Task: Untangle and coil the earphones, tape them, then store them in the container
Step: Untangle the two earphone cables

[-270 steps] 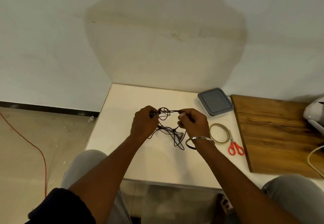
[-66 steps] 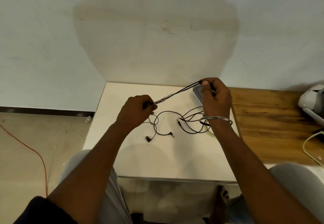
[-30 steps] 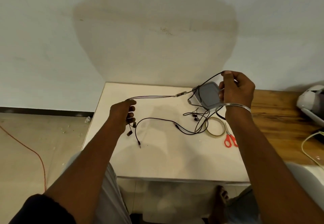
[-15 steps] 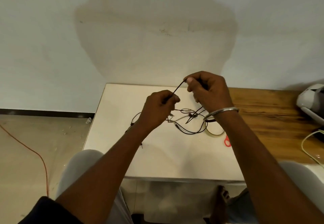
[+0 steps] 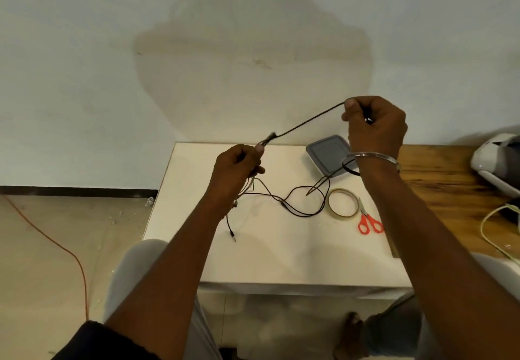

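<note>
Both hands pinch the earphones taut.

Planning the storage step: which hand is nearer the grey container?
Right. The right hand is raised by the right edge of the grey container; the left hand is to its left. Both pinch earphones.

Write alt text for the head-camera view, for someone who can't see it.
A person's left hand and right hand pull a black earphone cable taut above a white table, its loose loops trailing on the tabletop. A tape roll, red scissors and a grey lidded container lie to the right.
</note>
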